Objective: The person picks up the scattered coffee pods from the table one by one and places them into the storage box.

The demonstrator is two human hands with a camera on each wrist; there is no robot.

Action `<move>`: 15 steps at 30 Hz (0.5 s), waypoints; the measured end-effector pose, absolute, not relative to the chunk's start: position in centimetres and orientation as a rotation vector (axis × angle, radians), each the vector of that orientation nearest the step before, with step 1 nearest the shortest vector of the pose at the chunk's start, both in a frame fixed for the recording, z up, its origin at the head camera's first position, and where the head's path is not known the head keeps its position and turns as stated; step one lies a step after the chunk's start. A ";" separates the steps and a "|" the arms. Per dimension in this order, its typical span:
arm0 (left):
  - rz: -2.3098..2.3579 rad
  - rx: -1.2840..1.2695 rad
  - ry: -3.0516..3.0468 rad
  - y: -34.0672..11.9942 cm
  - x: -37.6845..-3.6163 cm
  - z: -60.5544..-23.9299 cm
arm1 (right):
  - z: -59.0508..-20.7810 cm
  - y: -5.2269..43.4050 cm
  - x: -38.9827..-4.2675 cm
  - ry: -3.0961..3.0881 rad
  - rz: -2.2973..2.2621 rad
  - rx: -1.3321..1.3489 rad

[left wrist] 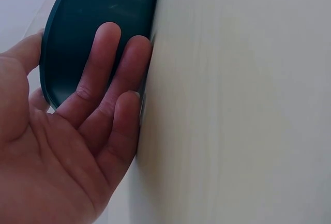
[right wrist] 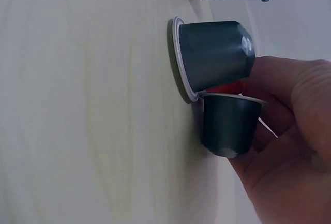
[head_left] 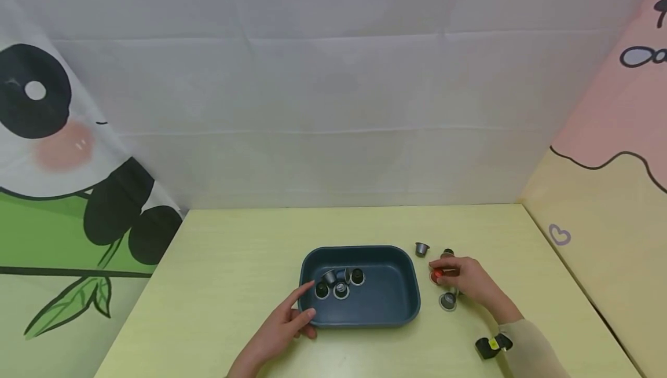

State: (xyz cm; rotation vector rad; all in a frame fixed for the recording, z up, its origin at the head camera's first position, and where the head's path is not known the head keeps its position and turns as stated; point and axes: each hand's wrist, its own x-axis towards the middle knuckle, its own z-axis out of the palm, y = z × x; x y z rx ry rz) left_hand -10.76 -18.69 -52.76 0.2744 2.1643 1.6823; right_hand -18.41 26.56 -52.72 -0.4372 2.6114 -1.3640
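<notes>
At the bottom of the head view, right of centre, a black and yellow clip (head_left: 493, 345) lies on the pale yellow table (head_left: 219, 274) beside the sleeve. Lower centre, the left hand (head_left: 281, 326) rests against the near left corner of the dark blue tray (head_left: 396, 308), its straight fingers (left wrist: 111, 63) spread along the outer wall and gripping nothing. To the right of the tray, the right hand (head_left: 466, 279) pinches a red capsule (head_left: 436, 275), with a grey capsule (head_left: 448, 300) on the table just below it. Inside the tray, toward its left, sits a cluster of capsules (head_left: 340, 283). Farther back, another grey capsule (head_left: 421, 248) stands near the tray's far right corner.
</notes>
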 end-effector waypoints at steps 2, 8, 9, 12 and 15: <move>1.680 0.271 2.168 -18.7 -10.7 -52.5 | -52.8 26.6 -18.4 2.614 -1.362 -0.450; 1.671 0.266 2.171 -18.6 -10.4 -52.0 | -52.9 26.8 -18.5 2.649 -1.314 -0.452; 1.669 0.265 2.173 -18.5 -10.3 -51.9 | -53.0 26.8 -18.5 2.653 -1.307 -0.451; 1.665 0.261 2.175 -18.5 -10.2 -51.6 | -52.9 26.9 -18.4 2.658 -1.307 -0.435; 1.668 0.257 2.173 -18.4 -10.2 -51.3 | -53.0 26.9 -18.4 2.657 -1.311 -0.427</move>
